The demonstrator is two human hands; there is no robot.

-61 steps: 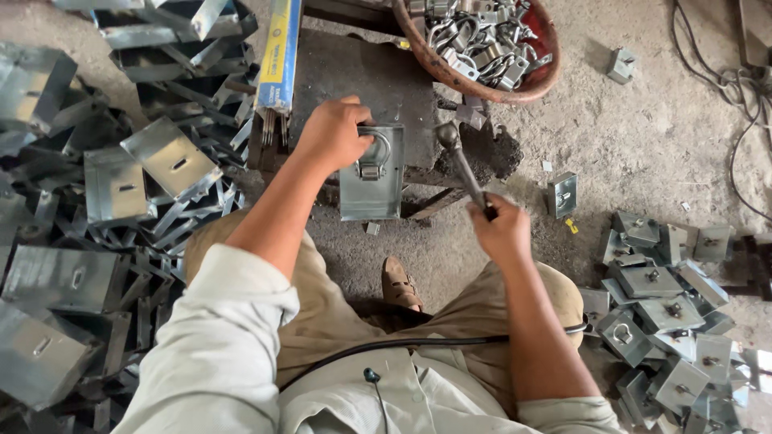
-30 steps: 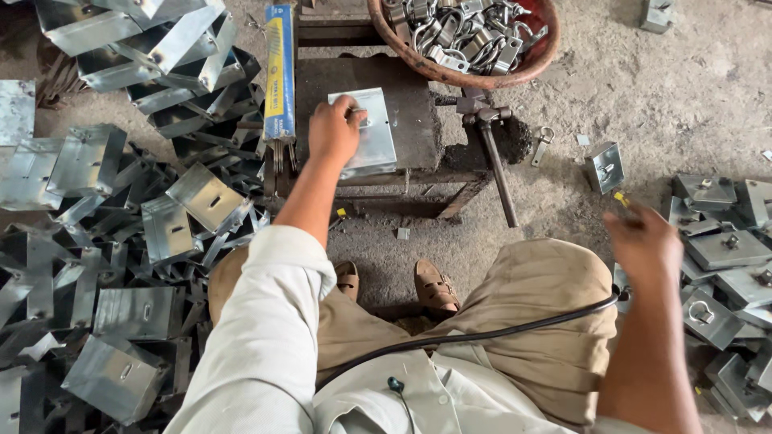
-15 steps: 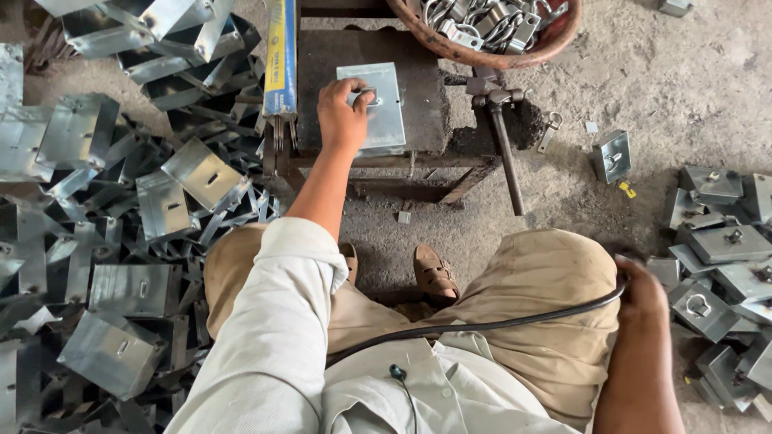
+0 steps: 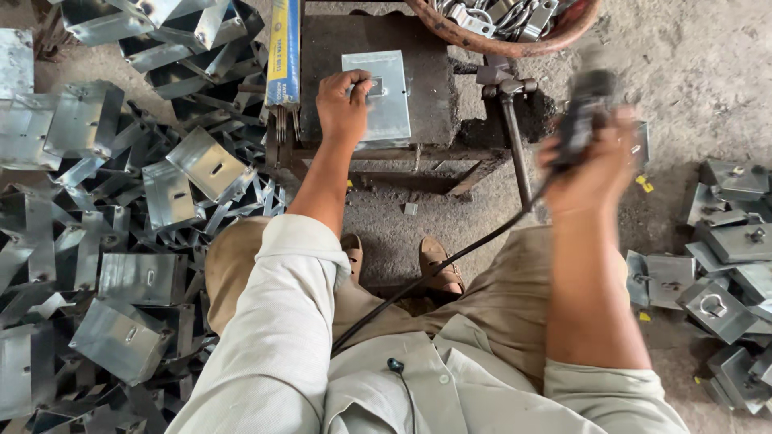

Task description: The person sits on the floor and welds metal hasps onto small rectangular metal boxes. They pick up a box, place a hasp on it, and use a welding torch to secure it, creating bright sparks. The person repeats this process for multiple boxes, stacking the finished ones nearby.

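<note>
While the heap of bent galvanised sheet-metal brackets (image 4: pixel 121 241) lies on the floor at our left as before, our left hand (image 4: pixel 342 104) has stayed closed over the near edge of the flat grey rectangular metal plate (image 4: pixel 378 96) on the dark steel work block (image 4: pixel 378 48). The long-handled iron lever (image 4: pixel 515 137) beside the block now stands free. The change is on the right: a second ago our right hand (image 4: pixel 591 165) hung low and empty by the finished plates with ring fittings (image 4: pixel 724 265); now it is raised and clamped round a dark, blurred corded tool (image 4: pixel 583 112), its black cable (image 4: pixel 434 269) trailing across our lap. We judge the plate is pinned ready for that tool.
</note>
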